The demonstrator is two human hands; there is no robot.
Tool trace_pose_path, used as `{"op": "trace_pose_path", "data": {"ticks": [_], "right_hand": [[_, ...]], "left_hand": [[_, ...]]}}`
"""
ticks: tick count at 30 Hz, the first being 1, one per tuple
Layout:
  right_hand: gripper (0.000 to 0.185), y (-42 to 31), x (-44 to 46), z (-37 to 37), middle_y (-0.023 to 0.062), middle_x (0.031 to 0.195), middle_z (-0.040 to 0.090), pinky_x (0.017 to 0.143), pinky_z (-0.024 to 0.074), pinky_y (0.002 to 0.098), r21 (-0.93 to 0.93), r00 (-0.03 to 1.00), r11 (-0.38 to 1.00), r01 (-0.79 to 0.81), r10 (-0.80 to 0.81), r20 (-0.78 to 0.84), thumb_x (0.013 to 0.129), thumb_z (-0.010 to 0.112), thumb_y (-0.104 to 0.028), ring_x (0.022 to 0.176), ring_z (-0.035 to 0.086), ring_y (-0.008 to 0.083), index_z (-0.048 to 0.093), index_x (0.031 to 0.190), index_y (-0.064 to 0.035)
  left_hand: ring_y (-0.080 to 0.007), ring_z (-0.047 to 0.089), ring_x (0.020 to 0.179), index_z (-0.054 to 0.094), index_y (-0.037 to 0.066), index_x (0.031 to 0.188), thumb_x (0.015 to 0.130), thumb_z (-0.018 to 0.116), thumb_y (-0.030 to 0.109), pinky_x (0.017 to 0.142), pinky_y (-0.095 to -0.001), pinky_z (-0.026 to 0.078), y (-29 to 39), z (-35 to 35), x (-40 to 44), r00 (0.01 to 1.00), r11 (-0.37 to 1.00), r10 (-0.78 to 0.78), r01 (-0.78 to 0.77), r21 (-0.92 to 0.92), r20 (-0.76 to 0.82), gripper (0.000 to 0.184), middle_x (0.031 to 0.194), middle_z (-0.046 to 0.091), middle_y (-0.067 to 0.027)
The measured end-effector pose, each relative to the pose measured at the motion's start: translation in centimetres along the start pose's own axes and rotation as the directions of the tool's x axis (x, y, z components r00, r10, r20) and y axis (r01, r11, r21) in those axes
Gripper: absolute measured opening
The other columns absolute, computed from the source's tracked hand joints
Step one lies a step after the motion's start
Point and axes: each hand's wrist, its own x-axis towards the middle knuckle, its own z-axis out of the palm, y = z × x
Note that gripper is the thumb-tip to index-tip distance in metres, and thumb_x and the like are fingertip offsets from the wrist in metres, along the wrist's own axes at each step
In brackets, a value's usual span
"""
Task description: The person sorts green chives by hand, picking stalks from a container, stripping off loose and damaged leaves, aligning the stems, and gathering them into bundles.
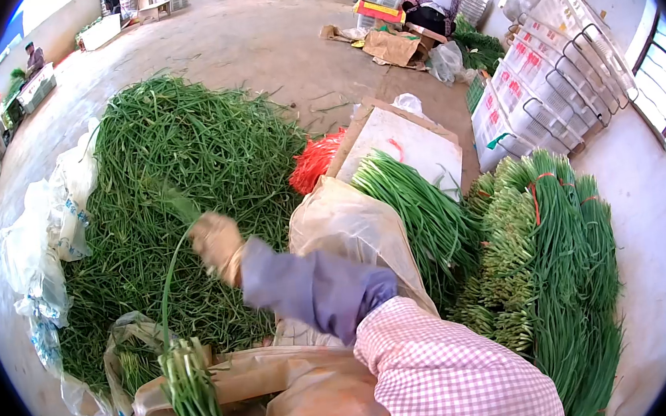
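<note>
Nearest, a bunch of green stalks (pixel 193 390) stands, cut ends up, before the near edge of the pile of loose greens (pixel 184 158); its lower end is cut off by the frame. Whatever supports it is hidden, and the left hand cannot be made out. The right hand (pixel 218 241), motion-blurred, is over the pile's right part, a long thin leaf (pixel 168 292) running between it and the bunch; whether the fingers are closed on anything, I cannot tell. Right of the pile lie long leaves (pixel 418 216), then tied bundles (pixel 572 281). Red strips (pixel 317 163) sit just beside its far right side. Beyond, right of the pile, are stacked crates (pixel 545 75) and a partly hidden person (pixel 433 2).
</note>
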Motion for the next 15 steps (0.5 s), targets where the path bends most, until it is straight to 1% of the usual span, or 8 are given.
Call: {"op": "trace_pose_path", "data": {"ticks": [3, 4, 5, 7, 8, 9, 12, 15], "right_hand": [[0.01, 2.3, 6.1, -8.3, 0.0033, 0.061, 0.053, 0.046, 0.0404, 0.0329, -0.73, 0.958, 0.621, 0.286, -0.187, 0.217, 0.092, 0.056, -0.016, 0.052, 0.05, 0.0145, 0.059, 0.087, -0.0073], [0.018, 3.0, 5.9, -10.3, 0.0121, 0.086, 0.064, 0.07, 0.0507, 0.0412, -0.945, 0.948, -0.107, 0.309, -0.037, 0.315, 0.092, 0.058, -0.023, 0.08, 0.064, 0.0249, 0.059, 0.101, -0.0074], [0.049, 0.8, 1.1, -7.8, 0.0203, 0.127, 0.055, 0.1, 0.0421, 0.0445, -0.947, 0.97, -0.265, 0.183, 0.208, 0.129, 0.089, 0.06, -0.028, 0.118, 0.055, 0.0321, 0.048, 0.131, -0.0071], [0.091, 6.0, -1.5, -7.8, 0.0219, 0.149, 0.034, 0.111, 0.0322, 0.0401, -0.887, 0.848, 0.175, 0.427, 0.263, 0.46, 0.085, 0.068, -0.038, 0.133, 0.041, 0.0345, 0.014, 0.152, -0.0083], [0.094, 6.1, -4.4, -5.1, 0.0209, 0.147, 0.035, 0.109, 0.0348, 0.0443, -0.754, 0.716, 0.656, 0.043, 0.505, 0.481, 0.084, 0.069, -0.042, 0.134, 0.039, 0.0335, 0.012, 0.152, -0.0103], [0.092, 7.7, -6.1, -4.2, 0.0178, 0.141, 0.04, 0.103, 0.0402, 0.0475, -0.596, 0.547, 0.773, -0.218, 0.602, 0.581, 0.086, 0.068, -0.038, 0.127, 0.046, 0.0319, 0.008, 0.153, -0.0166], [0.076, 8.5, -13.3, 0.5, 0.0142, 0.126, 0.054, 0.092, 0.0472, 0.0401, -0.273, 0.426, 0.668, -0.692, 0.683, 0.593, 0.088, 0.065, -0.023, 0.112, 0.055, 0.0324, 0.022, 0.15, -0.0286], [0.074, 3.8, -16.7, 2.9, 0.0129, 0.126, 0.054, 0.099, 0.0411, 0.0366, -0.112, 0.501, 0.745, -0.657, 0.543, 0.674, 0.086, 0.067, -0.014, 0.118, 0.052, 0.0253, 0.028, 0.149, -0.0205]], "left_hand": [[-0.0099, 0.04, 0.05, 0.055, 0.001, 0.099, 0.072, 0.074, 0.017, 0.047, -0.0245, 0.033, -0.2, -0.2, -0.6, 1.0, 1.0, 0.0, 0.0, -0.014, -0.006, 0.036, 0.064, 0.047, -0.0007], [-0.0097, 0.04, 0.05, 0.055, 0.001, 0.098, 0.072, 0.074, 0.017, 0.047, -0.0242, 0.033, -0.3, -0.3, -1.0, 1.0, 1.0, 0.006, -0.006, -0.012, -0.009, 0.036, 0.063, 0.047, -0.0004], [-0.0096, 0.04, 0.05, 0.055, 0.001, 0.098, 0.072, 0.075, 0.017, 0.047, -0.024, 0.032, -0.5, -0.5, -1.4, 1.0, 1.0, 0.011, -0.012, -0.023, -0.019, 0.036, 0.063, 0.047, -0.0002], [-0.0092, 0.039, 0.05, 0.055, 0.001, 0.098, 0.072, 0.075, 0.017, 0.047, -0.0235, 0.032, -1.0, -0.6, -2.6, 0.999, 0.999, 0.012, -0.013, -0.04, -0.04, 0.036, 0.062, 0.046, 0.0003], [-0.0091, 0.039, 0.05, 0.055, 0.002, 0.097, 0.072, 0.075, 0.017, 0.047, -0.0232, 0.031, -1.1, -0.8, -2.9, 0.999, 0.999, 0.02, -0.022, -0.039, -0.05, 0.035, 0.062, 0.046, 0.0006], [-0.0089, 0.039, 0.05, 0.055, 0.002, 0.097, 0.072, 0.075, 0.017, 0.047, -0.023, 0.031, -1.3, -1.0, -3.6, 0.998, 0.998, 0.013, -0.016, -0.055, -0.059, 0.035, 0.062, 0.045, 0.0008], [-0.0118, 0.044, 0.052, 0.054, 0.0, 0.104, 0.078, 0.072, 0.016, 0.047, -0.025, 0.036, -1.5, -1.4, -3.0, 0.99, 0.994, 0.111, -0.111, 0.007, -0.085, 0.036, 0.067, 0.05, -0.0026], [-0.0146, 0.051, 0.061, 0.055, 0.001, 0.107, 0.077, 0.069, 0.013, 0.054, -0.0265, 0.043, -1.5, -1.1, -2.9, 0.99, 0.994, 0.112, -0.113, -0.006, -0.08, 0.035, 0.078, 0.056, -0.0051]]}}
